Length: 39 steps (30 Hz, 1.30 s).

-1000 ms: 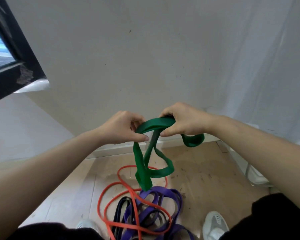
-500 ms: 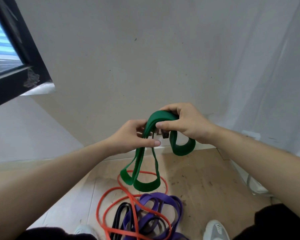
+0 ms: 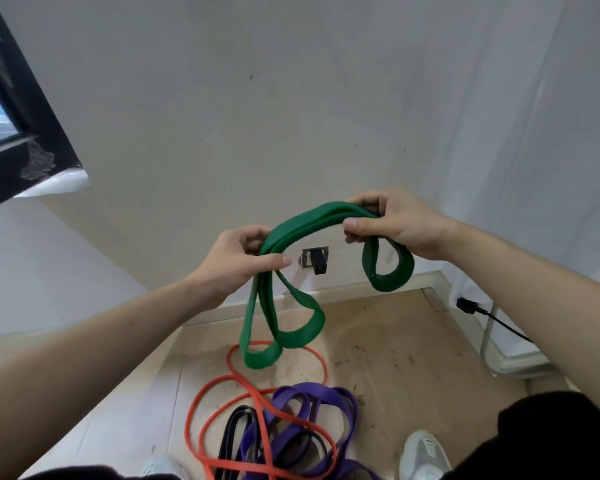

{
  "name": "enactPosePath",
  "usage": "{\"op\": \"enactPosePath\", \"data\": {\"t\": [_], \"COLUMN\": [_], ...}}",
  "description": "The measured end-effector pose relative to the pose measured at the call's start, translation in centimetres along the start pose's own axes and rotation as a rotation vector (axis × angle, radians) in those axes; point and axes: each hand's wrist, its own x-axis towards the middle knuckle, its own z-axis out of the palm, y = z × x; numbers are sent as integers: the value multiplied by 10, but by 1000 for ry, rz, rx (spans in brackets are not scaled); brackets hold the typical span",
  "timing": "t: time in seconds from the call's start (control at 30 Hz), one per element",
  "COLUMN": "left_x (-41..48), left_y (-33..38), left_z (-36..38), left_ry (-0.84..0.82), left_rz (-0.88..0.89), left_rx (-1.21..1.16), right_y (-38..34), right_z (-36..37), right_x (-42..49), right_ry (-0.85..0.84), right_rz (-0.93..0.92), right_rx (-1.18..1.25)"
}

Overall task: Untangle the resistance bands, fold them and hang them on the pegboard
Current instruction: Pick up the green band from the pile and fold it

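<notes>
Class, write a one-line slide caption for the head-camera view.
Both hands, left and right, hold the green band above the orange, purple and black bands on the floor.

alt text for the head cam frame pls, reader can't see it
Two bare hands, left hand and right hand, hold a folded green band stretched between them at chest height, its loops hanging down. Below on the wooden floor lie an orange band, a purple band and a black band, tangled together, in front of a white wall.
</notes>
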Motion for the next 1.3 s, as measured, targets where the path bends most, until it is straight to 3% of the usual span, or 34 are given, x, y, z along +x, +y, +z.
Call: {"op": "enactPosePath", "data": {"t": [0.23,0.53,0.77,1.03,1.3], "left_x": [1,-2,-6,-7,2], "left_y": [18,37,39,31,55], "left_z": [1,0,-1,5,-6], "left_ry": [8,-82,-82,-143,195], "left_rz": [63,110,55,12,135], "left_rx": [-35,100,41,43,-204], "right_y": [17,-8,-37,-49,-45], "right_z": [16,65,48,35,40], "right_x": [-1,7,6,4,13], "right_ry": [-266,-155,-147,46,360], "right_rz": [174,-70,-116,-193,-160], "right_rx": [-432,-107,-154,-30,53]}}
